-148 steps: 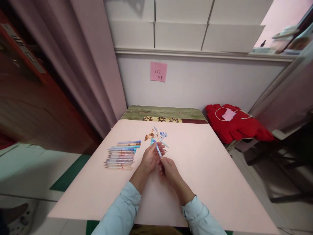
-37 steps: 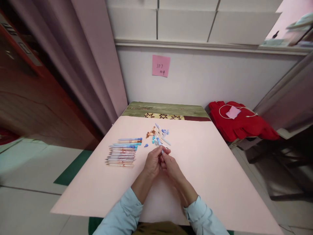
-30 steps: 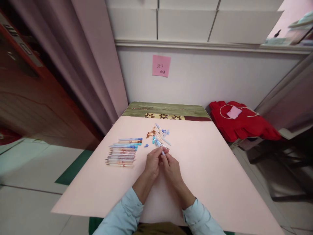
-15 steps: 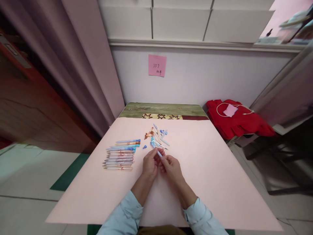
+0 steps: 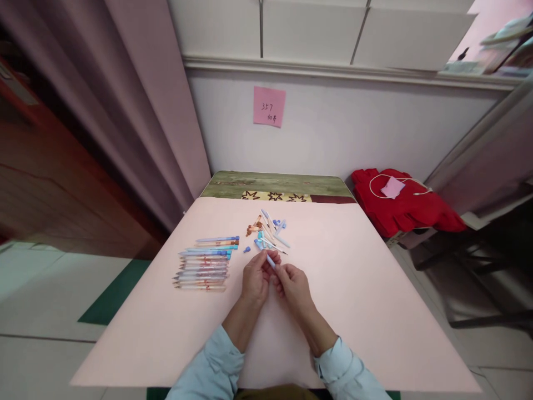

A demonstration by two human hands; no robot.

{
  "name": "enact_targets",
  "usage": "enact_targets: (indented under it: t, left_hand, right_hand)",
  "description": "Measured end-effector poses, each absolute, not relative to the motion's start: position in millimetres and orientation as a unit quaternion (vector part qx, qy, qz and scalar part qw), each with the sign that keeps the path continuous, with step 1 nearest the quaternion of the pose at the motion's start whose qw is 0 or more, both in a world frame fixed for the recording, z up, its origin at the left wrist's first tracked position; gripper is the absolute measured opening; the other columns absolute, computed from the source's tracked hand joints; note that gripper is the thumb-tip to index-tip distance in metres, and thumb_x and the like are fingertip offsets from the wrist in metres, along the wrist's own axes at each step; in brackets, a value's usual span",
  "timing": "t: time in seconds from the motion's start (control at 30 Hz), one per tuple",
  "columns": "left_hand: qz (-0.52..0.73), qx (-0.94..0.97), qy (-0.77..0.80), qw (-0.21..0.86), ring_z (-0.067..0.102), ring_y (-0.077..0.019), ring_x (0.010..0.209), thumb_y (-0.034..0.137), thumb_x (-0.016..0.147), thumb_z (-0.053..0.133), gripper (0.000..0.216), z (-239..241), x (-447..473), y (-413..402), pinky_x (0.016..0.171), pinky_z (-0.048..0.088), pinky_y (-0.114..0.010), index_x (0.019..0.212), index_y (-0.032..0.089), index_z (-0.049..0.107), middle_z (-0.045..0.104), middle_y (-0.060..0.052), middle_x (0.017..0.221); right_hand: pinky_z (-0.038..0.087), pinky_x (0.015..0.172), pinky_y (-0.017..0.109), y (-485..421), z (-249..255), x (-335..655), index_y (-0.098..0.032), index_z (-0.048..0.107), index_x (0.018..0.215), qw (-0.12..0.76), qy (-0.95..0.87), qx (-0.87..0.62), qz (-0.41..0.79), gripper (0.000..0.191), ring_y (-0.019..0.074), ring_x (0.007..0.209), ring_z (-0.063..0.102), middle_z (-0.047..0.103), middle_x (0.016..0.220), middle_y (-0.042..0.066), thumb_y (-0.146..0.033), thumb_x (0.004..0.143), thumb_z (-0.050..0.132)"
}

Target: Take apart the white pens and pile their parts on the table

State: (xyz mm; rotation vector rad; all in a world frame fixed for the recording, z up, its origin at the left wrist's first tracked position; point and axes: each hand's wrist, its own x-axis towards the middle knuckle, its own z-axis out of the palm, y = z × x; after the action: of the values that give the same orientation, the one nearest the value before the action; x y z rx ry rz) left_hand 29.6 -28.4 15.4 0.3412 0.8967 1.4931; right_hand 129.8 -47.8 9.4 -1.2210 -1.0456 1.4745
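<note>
Between my two hands is a light blue pen barrel, tilted up to the left. My left hand is closed, its fingers pinching the barrel's upper end. My right hand is closed around the lower end, which its fingers hide. Just beyond my hands lies a loose heap of pen parts: white refills, brown caps, blue pieces and pale barrels. To the left, several pens lie side by side in a row, tips pointing left.
A pale pink sheet covers the table, with a green wood-patterned strip at its far edge. A pink note is on the wall. Red cloth with a white cable lies at the right. A curtain hangs at the left.
The view has shifted slightly. My hands stay together around the pen barrel, with little visible movement; the pen row and the heap lie as before.
</note>
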Motion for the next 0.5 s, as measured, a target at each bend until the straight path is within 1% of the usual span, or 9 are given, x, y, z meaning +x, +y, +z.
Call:
enact_targets:
  t: [0.07, 0.13, 0.2, 0.3, 0.43, 0.5]
  left_hand:
    - [0.671, 0.127, 0.387, 0.620, 0.067, -0.0157, 0.071, 0.033, 0.072, 0.075, 0.024, 16, 29, -26, 0.072, 0.053, -0.029, 0.078, 0.011, 0.069, 0.072, -0.008, 0.078]
    - [0.682, 0.111, 0.384, 0.613, 0.068, -0.0156, 0.071, 0.032, 0.072, 0.076, 0.023, 16, 29, -24, 0.078, 0.053, -0.031, 0.078, 0.011, 0.068, 0.071, -0.007, 0.077]
    - [0.682, 0.109, 0.378, 0.617, 0.068, -0.0159, 0.070, 0.033, 0.073, 0.076, 0.024, 17, 27, -23, 0.079, 0.054, -0.032, 0.077, 0.011, 0.068, 0.071, -0.007, 0.077]
    - [0.677, 0.111, 0.376, 0.622, 0.068, -0.0166, 0.070, 0.032, 0.075, 0.074, 0.023, 18, 26, -23, 0.079, 0.055, -0.034, 0.078, 0.010, 0.068, 0.072, -0.009, 0.078]
    - [0.700, 0.089, 0.390, 0.591, 0.070, -0.0174, 0.070, 0.031, 0.078, 0.071, 0.021, 19, 19, -21, 0.077, 0.056, -0.034, 0.085, 0.011, 0.066, 0.073, -0.009, 0.078]
    - [0.716, 0.077, 0.392, 0.573, 0.070, -0.0176, 0.070, 0.029, 0.079, 0.071, 0.019, 19, 14, -19, 0.076, 0.057, -0.034, 0.087, 0.012, 0.066, 0.073, -0.009, 0.078]
  right_hand:
    - [0.035, 0.044, 0.021, -47, 4, 129, -0.019, 0.053, 0.071, 0.487, -0.423, -0.503, 0.575, 0.033, 0.0090, 0.044, 0.045, 0.055, 0.054, -0.005, -0.048, 0.074, 0.070]
    - [0.036, 0.046, 0.020, -47, 1, 129, -0.020, 0.050, 0.073, 0.510, -0.427, -0.509, 0.546, 0.033, 0.0085, 0.046, 0.046, 0.052, 0.056, -0.007, -0.041, 0.070, 0.075]
    - [0.035, 0.043, 0.020, -47, 2, 130, -0.021, 0.048, 0.074, 0.513, -0.434, -0.509, 0.538, 0.032, 0.0077, 0.044, 0.043, 0.048, 0.056, -0.009, -0.040, 0.072, 0.074]
    - [0.030, 0.038, 0.019, -49, 6, 130, -0.021, 0.048, 0.076, 0.490, -0.436, -0.507, 0.559, 0.030, 0.0070, 0.039, 0.037, 0.045, 0.053, -0.010, -0.044, 0.077, 0.068]
    - [0.025, 0.036, 0.019, -52, 6, 131, -0.021, 0.048, 0.078, 0.485, -0.431, -0.525, 0.551, 0.030, 0.0073, 0.037, 0.035, 0.042, 0.048, -0.011, -0.044, 0.078, 0.068]
    - [0.025, 0.036, 0.019, -52, 4, 130, -0.021, 0.049, 0.080, 0.488, -0.420, -0.529, 0.553, 0.029, 0.0079, 0.036, 0.035, 0.043, 0.046, -0.011, -0.044, 0.079, 0.067]
